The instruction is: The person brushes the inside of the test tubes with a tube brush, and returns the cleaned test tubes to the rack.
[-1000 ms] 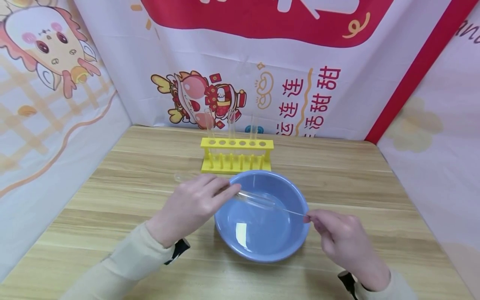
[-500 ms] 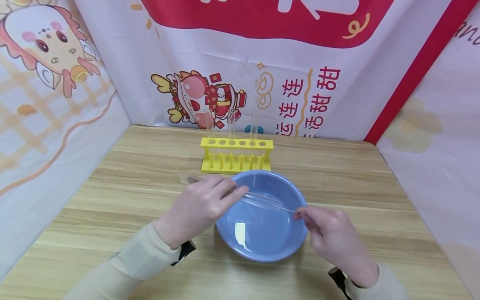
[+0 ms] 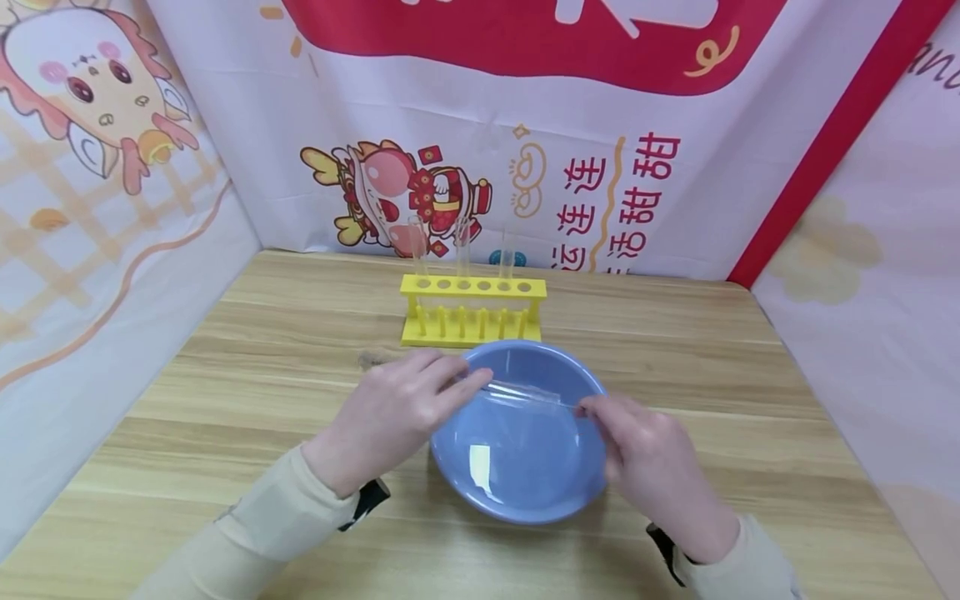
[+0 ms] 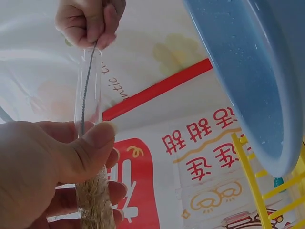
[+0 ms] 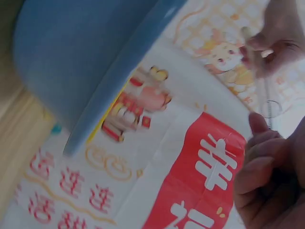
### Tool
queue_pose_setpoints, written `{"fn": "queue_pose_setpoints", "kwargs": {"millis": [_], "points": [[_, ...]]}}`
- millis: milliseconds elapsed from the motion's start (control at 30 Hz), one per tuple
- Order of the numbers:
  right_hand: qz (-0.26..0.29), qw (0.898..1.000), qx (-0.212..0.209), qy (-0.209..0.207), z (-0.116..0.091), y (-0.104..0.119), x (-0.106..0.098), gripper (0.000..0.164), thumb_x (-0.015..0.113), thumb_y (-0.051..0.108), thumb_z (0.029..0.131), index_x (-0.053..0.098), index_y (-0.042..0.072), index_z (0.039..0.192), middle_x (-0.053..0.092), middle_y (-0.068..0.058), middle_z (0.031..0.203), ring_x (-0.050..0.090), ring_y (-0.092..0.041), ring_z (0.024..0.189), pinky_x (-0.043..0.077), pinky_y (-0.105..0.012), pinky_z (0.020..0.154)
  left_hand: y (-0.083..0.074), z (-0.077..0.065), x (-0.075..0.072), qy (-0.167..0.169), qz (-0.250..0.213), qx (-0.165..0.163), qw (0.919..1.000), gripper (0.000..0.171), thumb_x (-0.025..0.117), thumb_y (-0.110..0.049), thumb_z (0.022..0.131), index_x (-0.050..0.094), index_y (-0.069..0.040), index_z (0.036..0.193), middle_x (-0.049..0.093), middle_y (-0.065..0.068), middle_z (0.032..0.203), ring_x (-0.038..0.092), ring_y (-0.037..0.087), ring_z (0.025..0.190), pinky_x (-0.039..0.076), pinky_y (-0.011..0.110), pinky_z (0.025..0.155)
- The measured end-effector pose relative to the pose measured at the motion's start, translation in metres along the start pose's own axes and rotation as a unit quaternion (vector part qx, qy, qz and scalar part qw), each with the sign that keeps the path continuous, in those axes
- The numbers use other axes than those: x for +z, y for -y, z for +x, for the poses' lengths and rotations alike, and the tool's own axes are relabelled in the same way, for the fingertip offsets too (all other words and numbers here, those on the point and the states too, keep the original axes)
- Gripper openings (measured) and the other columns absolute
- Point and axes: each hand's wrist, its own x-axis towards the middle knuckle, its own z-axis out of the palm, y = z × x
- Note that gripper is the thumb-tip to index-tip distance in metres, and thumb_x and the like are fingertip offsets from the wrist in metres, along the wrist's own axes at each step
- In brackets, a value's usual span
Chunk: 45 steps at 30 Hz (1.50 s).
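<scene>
My left hand [image 3: 401, 408] grips a clear glass test tube [image 3: 525, 393], held slantwise over the blue basin [image 3: 517, 500]. Inside the tube is a test tube brush; the left wrist view shows its bristles [image 4: 95, 200] below my left thumb and its twisted wire handle [image 4: 85, 95] running up to the mouth. My right hand [image 3: 652, 450] pinches that wire just outside the tube's mouth, above the basin's right rim. Both hands show again in the right wrist view, where my right fingers [image 5: 262, 167] are curled. My left fingers hide the tube's middle in the head view.
Behind the basin stands a yellow test tube rack [image 3: 472, 287] with three upright glass tubes [image 3: 462, 250]. Everything is on a wooden table [image 3: 712, 358], with printed cloth [image 3: 465, 108] hanging at the back and sides. Water drops dot the basin's inside wall [image 4: 238, 71].
My right hand has moved left toward the tube, and less wire shows outside its mouth. My left hand shifted slightly right. Dark bristles now show near the tube's closed end.
</scene>
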Motion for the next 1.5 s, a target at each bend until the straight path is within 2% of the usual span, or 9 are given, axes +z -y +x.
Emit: {"fn": "queue_pose_setpoints", "kwargs": {"millis": [100,200,300,400,533,767,1200,1333,1500], "points": [[-0.077,0.991,-0.078,-0.079,0.003,-0.006,0.001,0.031,0.048,-0.013,0.081,0.07,-0.001,0.1,0.065,-0.008,0.081,0.061,-0.021,0.058,0.045,-0.028,0.038,-0.001,0.0,-0.002,0.008,-0.013,-0.011,0.9998,0.039,0.08,-0.006,0.083,0.071,-0.009,0.121,0.07,0.008,0.102,0.068,0.022,0.09,0.06,0.032,0.066],[-0.158,0.962,-0.161,-0.154,0.006,-0.011,0.001,0.026,0.047,-0.007,0.095,0.073,-0.003,0.101,0.065,-0.013,0.078,0.058,-0.025,0.054,0.043,-0.031,0.036,-0.001,0.001,-0.003,0.013,-0.02,-0.018,0.9996,0.038,0.078,-0.006,0.085,0.071,-0.01,0.122,0.07,0.008,0.103,0.069,0.022,0.09,0.059,0.03,0.057],[-0.214,0.935,-0.215,-0.182,0.008,-0.013,0.0,0.019,0.054,-0.005,0.097,0.073,-0.005,0.099,0.067,-0.015,0.076,0.059,-0.026,0.053,0.046,-0.033,0.038,-0.001,0.0,-0.007,0.022,-0.026,-0.025,0.9991,0.038,0.078,-0.004,0.085,0.071,-0.01,0.122,0.07,0.008,0.104,0.069,0.022,0.091,0.059,0.03,0.057],[-0.238,0.925,-0.237,-0.18,0.008,-0.014,0.001,0.018,0.054,-0.006,0.096,0.072,-0.005,0.096,0.066,-0.016,0.074,0.059,-0.024,0.052,0.045,-0.033,0.039,0.001,-0.001,-0.011,0.036,-0.031,-0.032,0.9984,0.041,0.079,-0.002,0.083,0.071,-0.012,0.123,0.07,0.007,0.105,0.069,0.022,0.092,0.058,0.029,0.057],[-0.234,0.931,-0.232,-0.157,0.009,-0.013,0.002,0.018,0.052,-0.006,0.095,0.069,-0.005,0.092,0.064,-0.013,0.072,0.055,-0.02,0.049,0.04,-0.031,0.037,0.005,-0.004,-0.012,0.053,-0.038,-0.04,0.9971,0.045,0.079,0.0,0.082,0.07,-0.014,0.124,0.07,0.006,0.106,0.07,0.022,0.092,0.055,0.025,0.052],[-0.2,0.958,-0.184,-0.092,0.006,-0.013,0.005,0.022,0.046,-0.003,0.096,0.067,-0.002,0.091,0.056,-0.006,0.066,0.042,-0.013,0.043,0.03,-0.025,0.036,0.013,-0.007,-0.009,0.056,-0.035,-0.041,0.997,0.045,0.079,-0.003,0.083,0.07,-0.015,0.125,0.071,0.006,0.105,0.07,0.021,0.088,0.052,0.023,0.049],[-0.121,0.987,-0.107,-0.016,0.001,-0.021,0.003,0.035,0.036,0.007,0.102,0.068,0.009,0.089,0.068,0.002,0.072,0.03,-0.012,0.038,0.025,-0.022,0.033,0.02,-0.012,-0.015,0.07,-0.037,-0.052,0.9955,0.048,0.078,-0.001,0.083,0.069,-0.016,0.128,0.07,0.007,0.106,0.069,0.022,0.091,0.058,0.028,0.059],[-0.082,0.992,-0.09,0.015,0.002,-0.022,-0.002,0.016,0.057,0.0,0.089,0.068,0.01,0.093,0.072,0.0,0.079,0.041,-0.012,0.039,0.032,-0.022,0.033,0.022,-0.014,-0.015,0.055,-0.04,-0.049,0.9965,0.047,0.078,-0.001,0.084,0.069,-0.017,0.127,0.07,0.007,0.104,0.069,0.023,0.089,0.058,0.029,0.057],[-0.048,0.995,-0.08,0.037,0.003,-0.024,-0.007,0.034,0.074,-0.009,0.067,0.068,0.01,0.095,0.074,-0.001,0.083,0.062,-0.012,0.051,0.042,-0.021,0.038,0.026,-0.018,-0.015,0.039,-0.044,-0.047,0.9971,0.049,0.079,-0.001,0.082,0.069,-0.017,0.127,0.07,0.006,0.103,0.068,0.022,0.086,0.056,0.027,0.052]]}}
